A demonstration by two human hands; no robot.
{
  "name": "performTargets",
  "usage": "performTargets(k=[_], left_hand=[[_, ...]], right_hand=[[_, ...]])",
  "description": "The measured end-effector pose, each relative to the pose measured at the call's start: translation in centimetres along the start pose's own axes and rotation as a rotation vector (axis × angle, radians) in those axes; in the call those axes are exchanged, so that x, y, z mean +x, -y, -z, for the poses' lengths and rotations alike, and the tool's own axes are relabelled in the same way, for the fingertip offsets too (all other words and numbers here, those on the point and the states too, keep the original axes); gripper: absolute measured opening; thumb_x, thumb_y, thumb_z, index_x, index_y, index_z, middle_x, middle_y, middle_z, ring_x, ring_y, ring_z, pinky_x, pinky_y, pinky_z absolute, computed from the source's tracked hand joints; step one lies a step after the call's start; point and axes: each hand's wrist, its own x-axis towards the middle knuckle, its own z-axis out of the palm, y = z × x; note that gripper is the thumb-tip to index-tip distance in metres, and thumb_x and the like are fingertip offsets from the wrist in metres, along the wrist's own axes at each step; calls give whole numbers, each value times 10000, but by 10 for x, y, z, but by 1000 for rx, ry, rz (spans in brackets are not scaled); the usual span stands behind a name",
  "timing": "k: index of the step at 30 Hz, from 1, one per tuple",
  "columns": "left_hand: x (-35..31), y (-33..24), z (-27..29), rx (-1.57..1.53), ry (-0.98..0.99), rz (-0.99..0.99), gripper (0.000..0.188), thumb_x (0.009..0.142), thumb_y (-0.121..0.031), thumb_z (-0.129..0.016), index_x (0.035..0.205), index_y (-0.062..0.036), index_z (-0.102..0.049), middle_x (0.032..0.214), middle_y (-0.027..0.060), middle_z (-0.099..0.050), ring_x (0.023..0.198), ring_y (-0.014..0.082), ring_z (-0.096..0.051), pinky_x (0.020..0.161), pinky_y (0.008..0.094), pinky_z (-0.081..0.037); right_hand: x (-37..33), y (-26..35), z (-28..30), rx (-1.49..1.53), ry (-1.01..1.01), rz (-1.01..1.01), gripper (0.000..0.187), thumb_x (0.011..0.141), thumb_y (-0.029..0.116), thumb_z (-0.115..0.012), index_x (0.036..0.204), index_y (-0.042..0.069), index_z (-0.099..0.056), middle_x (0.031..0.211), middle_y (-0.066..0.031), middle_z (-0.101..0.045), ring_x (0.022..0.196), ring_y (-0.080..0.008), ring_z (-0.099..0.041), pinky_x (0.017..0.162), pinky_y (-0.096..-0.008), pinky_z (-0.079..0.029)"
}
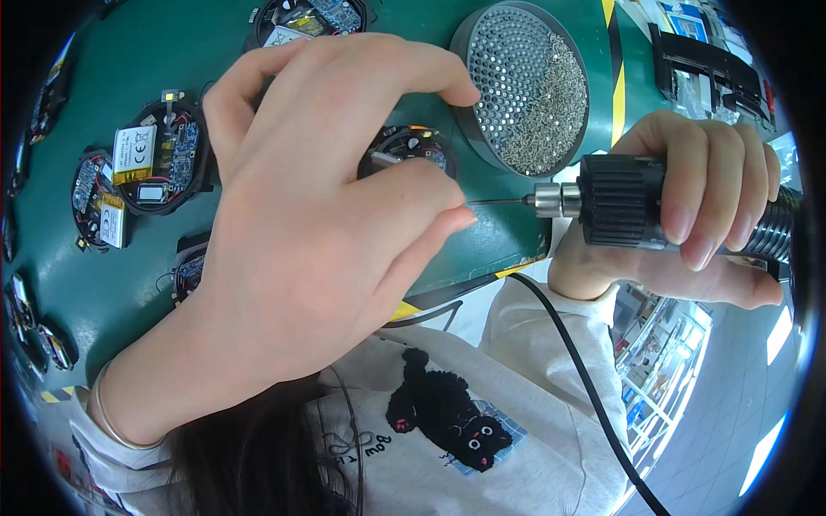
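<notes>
My right hand is wrapped round a black electric screwdriver, held level with its bit pointing left. At the tip of the thin bit, two fingertips of my left hand are pinched together; anything small between them is hidden. Another finger of that hand reaches to the rim of a round grey screw tray. The tray has a perforated plate with many small silver screws heaped on its right side. Partly hidden behind my left hand lies a round black device with a circuit board.
More open round devices with boards and batteries lie on the green mat to the left and at the back. A black cable hangs below the screwdriver. Yellow-black tape marks the table's right edge.
</notes>
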Motion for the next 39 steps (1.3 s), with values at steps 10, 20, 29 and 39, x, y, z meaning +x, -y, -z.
performTargets(k=[10,20,29,39], left_hand=[[-1,-3,1,110,101,-35,109,659,-163,-722,729,-108,-659,1132,50,-617,1131,281,-499,930,404,-285],[-9,3,-4,60,62,-27,386,643,-238,-752,946,-39,-621,1109,101,-588,963,297,-553,873,393,-375],[-13,5,-18,-11,-19,-88,394,569,-66,-795,909,-16,-603,1136,152,-557,981,320,-551,805,393,-463],[-12,2,-18,-69,-14,-2,417,543,-46,-796,913,18,-614,1133,169,-516,1000,294,-565,825,365,-472]], right_hand=[[-6,22,10,-81,106,-142,646,726,741,-580,778,108,-463,616,-11,-557,464,-126,-598,411,-243,-529],[-7,20,7,-280,277,-71,615,758,599,-677,956,51,-478,731,-43,-567,534,-141,-598,448,-261,-520],[-5,21,3,-340,439,-104,710,731,609,-707,1064,33,-460,822,-74,-553,586,-174,-589,499,-300,-509],[-7,15,1,-351,463,-120,707,738,611,-697,1062,29,-458,828,-80,-547,593,-186,-587,501,-310,-504]])
